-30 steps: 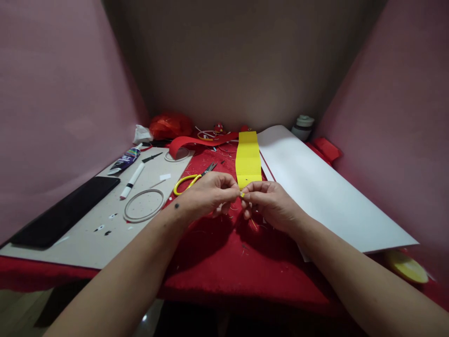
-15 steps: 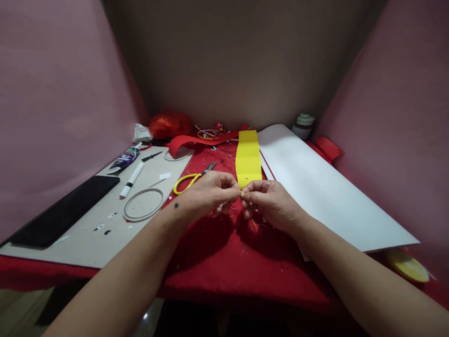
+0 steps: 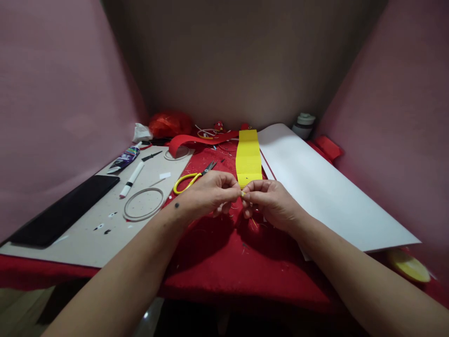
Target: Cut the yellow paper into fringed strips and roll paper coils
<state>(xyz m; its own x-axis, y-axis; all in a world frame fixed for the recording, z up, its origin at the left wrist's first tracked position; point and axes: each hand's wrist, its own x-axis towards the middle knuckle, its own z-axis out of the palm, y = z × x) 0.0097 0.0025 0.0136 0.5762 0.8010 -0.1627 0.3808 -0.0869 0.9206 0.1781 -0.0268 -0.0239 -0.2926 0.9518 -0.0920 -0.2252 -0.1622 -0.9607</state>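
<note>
My left hand (image 3: 220, 191) and my right hand (image 3: 268, 202) meet fingertip to fingertip over the red cloth (image 3: 217, 276). Pinched between them is a tiny yellow piece (image 3: 242, 193), mostly covered by the fingers; it looks like a bit of yellow corrugated paper. Just beyond the fingertips lies a yellow corrugated paper strip (image 3: 249, 154), running away from me. Yellow-handled scissors (image 3: 189, 180) rest beside my left hand, blades pointing to the far right. A thin yellow sliver (image 3: 254, 223) lies below my right hand.
On a grey board (image 3: 87, 250) at left are a black flat case (image 3: 66, 210), a marker (image 3: 132, 179), a glue tube (image 3: 124, 158) and a ring (image 3: 143, 204). A red corrugated strip (image 3: 196, 140) curls behind. White sheet (image 3: 315, 178) covers the right; a lidded jar (image 3: 303, 125) stands behind.
</note>
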